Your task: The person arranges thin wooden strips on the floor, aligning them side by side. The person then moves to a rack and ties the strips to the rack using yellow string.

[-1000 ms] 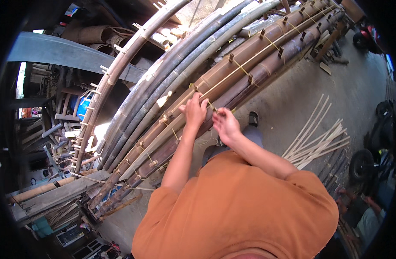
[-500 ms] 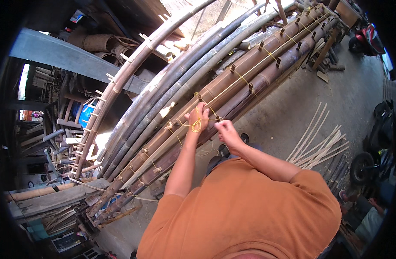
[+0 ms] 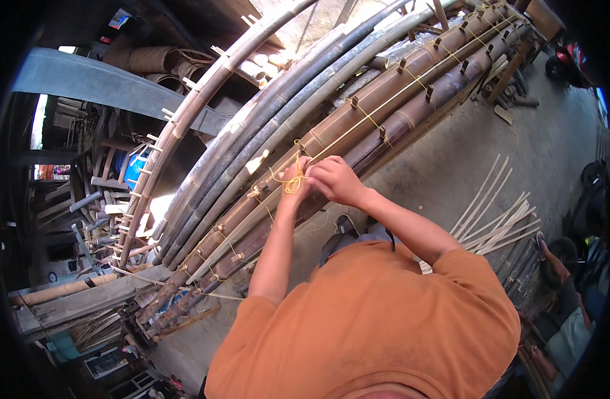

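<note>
A row of long brown bamboo poles [image 3: 411, 100] lies side by side, bound with yellow cord [image 3: 371, 120] around small wooden pegs. My left hand [image 3: 296, 179] pinches a loop of the yellow cord at one pole. My right hand [image 3: 337, 181] is right beside it, fingers closed on the same cord. Both hands touch over the pole near a peg.
Grey curved poles [image 3: 265, 113] lie beyond the brown ones. Thin bamboo strips [image 3: 501, 219] are scattered on the concrete floor to the right. Another person's foot [image 3: 551, 249] shows at the right edge. Stacked timber and clutter fill the left side.
My hands have come closer together over the pole. The yellow loop now hangs between the fingers of both hands.
</note>
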### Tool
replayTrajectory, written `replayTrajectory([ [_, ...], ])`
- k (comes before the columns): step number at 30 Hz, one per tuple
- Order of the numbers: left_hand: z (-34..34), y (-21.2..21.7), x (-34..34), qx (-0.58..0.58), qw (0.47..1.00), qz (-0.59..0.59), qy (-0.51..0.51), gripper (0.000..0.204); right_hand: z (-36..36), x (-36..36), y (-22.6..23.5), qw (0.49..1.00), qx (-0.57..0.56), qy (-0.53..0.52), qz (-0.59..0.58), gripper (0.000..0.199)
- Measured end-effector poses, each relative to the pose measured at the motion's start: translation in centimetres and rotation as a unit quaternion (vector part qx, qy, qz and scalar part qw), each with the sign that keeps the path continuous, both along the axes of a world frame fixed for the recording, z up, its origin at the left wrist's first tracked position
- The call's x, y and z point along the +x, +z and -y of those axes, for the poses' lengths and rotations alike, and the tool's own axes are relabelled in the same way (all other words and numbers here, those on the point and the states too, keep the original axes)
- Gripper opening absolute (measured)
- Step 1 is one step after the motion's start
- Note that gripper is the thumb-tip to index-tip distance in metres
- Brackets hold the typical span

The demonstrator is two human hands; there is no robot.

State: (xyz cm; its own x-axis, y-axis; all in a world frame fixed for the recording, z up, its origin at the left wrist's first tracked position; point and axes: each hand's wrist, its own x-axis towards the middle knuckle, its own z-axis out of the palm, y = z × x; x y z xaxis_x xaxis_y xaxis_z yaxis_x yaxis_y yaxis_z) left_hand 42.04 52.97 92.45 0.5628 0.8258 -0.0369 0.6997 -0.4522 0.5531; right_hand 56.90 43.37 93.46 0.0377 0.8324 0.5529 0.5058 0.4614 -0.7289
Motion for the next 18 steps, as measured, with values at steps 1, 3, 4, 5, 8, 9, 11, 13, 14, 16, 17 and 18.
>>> replayTrajectory([
  [1,0.4,-0.1,-0.1,0.026,1.000,0.000,0.006,0.028,-0.2,-0.1,1.4,0.997,-0.030,0.029,-0.065,0.021],
  [3,0.4,-0.6,-0.3,0.025,0.999,0.006,0.019,0.031,0.7,-1.3,4.9,0.935,-0.114,0.038,-0.332,0.033],
  [4,0.6,-1.2,-0.6,0.038,0.999,0.012,0.023,0.031,1.1,-1.7,6.6,0.906,-0.124,0.040,-0.404,0.034],
  [5,0.7,-1.6,-0.6,0.054,0.998,0.021,0.027,0.030,1.0,-1.8,8.3,0.871,-0.132,0.041,-0.471,0.036],
  [8,2.4,-2.8,-1.5,0.084,0.994,-0.065,0.031,0.027,-2.0,-4.2,10.8,0.878,-0.113,0.063,-0.461,0.036],
  [9,1.1,-4.4,-1.6,0.111,0.991,-0.059,0.049,0.029,-3.0,-6.6,10.2,0.936,-0.041,-0.006,-0.349,0.034],
  [11,1.8,1.5,2.0,-0.007,0.991,-0.107,0.080,0.032,-4.3,-8.0,8.8,0.951,-0.133,0.162,-0.227,0.040],
  [13,1.7,3.7,1.7,-0.091,0.989,-0.095,0.067,0.035,-5.0,-6.9,11.3,0.941,-0.236,0.235,0.062,0.052],
  [14,0.8,-0.9,-0.2,-0.025,0.997,0.070,-0.014,0.036,-6.0,-6.6,10.8,0.914,-0.252,0.243,0.205,0.059],
  [16,-0.6,-5.4,-1.4,0.023,0.971,0.237,-0.021,0.041,-11.3,-6.0,6.4,0.906,-0.237,0.113,0.331,0.070],
  [17,0.1,-2.6,-0.7,0.045,0.996,-0.075,0.033,0.039,-12.8,-2.8,5.5,0.909,-0.242,0.021,0.337,0.075],
  [18,0.3,0.2,0.6,-0.023,0.997,-0.063,0.039,0.036,-12.5,-0.9,3.8,0.903,-0.258,-0.065,0.337,0.066],
])
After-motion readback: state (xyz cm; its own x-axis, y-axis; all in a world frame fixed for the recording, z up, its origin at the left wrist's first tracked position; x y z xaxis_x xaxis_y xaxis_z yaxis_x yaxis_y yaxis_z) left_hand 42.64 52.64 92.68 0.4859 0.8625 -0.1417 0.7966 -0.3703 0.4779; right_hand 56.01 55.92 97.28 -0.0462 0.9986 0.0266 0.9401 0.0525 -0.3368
